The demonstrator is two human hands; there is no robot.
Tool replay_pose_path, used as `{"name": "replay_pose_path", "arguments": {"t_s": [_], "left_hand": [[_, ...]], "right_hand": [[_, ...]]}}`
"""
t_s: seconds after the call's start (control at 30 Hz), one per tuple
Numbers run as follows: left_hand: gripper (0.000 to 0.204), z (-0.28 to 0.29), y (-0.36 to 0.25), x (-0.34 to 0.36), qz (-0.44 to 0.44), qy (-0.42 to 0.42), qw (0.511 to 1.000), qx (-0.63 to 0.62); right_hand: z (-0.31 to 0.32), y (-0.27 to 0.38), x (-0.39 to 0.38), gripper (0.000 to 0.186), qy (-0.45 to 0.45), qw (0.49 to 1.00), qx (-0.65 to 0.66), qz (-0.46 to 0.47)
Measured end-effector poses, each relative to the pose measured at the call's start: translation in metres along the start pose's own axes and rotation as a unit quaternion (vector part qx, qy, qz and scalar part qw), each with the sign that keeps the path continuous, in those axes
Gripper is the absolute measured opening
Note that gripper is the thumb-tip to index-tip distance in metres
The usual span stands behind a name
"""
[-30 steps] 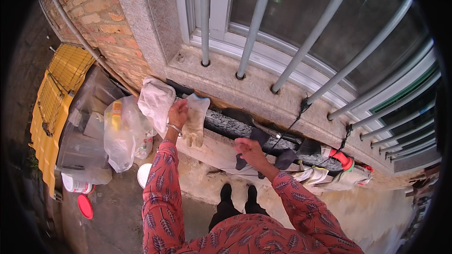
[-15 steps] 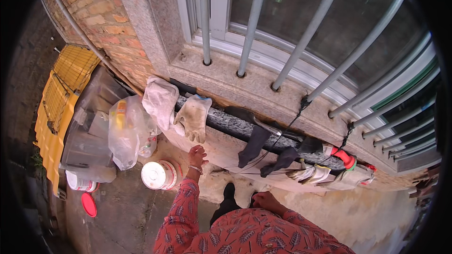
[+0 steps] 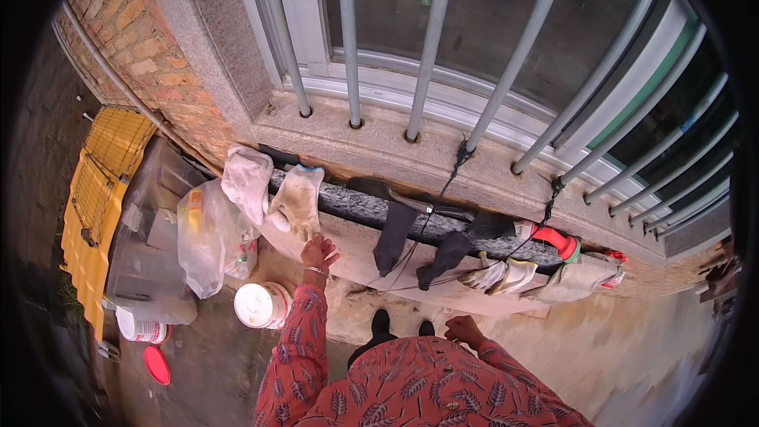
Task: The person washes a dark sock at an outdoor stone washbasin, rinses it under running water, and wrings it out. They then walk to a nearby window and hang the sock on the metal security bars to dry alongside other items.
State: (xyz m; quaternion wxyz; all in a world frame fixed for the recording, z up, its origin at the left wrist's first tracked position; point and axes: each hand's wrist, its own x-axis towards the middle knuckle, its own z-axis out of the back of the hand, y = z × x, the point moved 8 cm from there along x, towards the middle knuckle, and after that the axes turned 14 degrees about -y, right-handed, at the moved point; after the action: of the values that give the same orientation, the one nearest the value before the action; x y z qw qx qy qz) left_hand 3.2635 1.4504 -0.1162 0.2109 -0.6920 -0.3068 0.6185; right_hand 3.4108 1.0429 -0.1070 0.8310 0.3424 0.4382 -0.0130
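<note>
My left hand (image 3: 319,252), with a bracelet at the wrist, reaches forward, fingers loosely bent and apart. It is right by the fingertips of a soiled cream work glove (image 3: 297,197); whether they touch I cannot tell. The glove drapes over a speckled stone ledge (image 3: 336,204) below the barred window. Beside it on the left lies a pale towel (image 3: 247,180). Near my body on the right, my right hand (image 3: 465,330) is loosely curled, with nothing visible in it. Two dark socks (image 3: 393,239) hang farther right along the ledge.
A white-lidded bucket (image 3: 262,305) stands left of my left arm. Clear plastic bags (image 3: 207,237), a red lid (image 3: 157,365) and a yellow corrugated sheet (image 3: 87,213) are farther left. More gloves (image 3: 500,275) and a red-and-green object (image 3: 560,242) lie along the ledge; dark cords (image 3: 452,182) hang from the bars.
My left hand has come nearer the cream glove's fingertips, its fingers loosening. My right hand has moved outward from my body. The view has shifted slightly.
</note>
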Motion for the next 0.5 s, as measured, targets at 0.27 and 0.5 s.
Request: {"name": "replay_pose_path", "arguments": {"t_s": [0.27, 0.5], "left_hand": [[0.019, 0.025, 0.008, 0.016, -0.023, -0.048, 0.998, 0.046], [0.029, 0.045, 0.051, 0.028, 0.034, -0.021, 0.998, 0.048]], "right_hand": [[0.016, -0.059, 0.02, 0.021, -0.071, 0.803, -0.429, 0.409], [0.058, -0.068, 0.032, 0.018, -0.149, 0.959, -0.125, 0.207]]}}
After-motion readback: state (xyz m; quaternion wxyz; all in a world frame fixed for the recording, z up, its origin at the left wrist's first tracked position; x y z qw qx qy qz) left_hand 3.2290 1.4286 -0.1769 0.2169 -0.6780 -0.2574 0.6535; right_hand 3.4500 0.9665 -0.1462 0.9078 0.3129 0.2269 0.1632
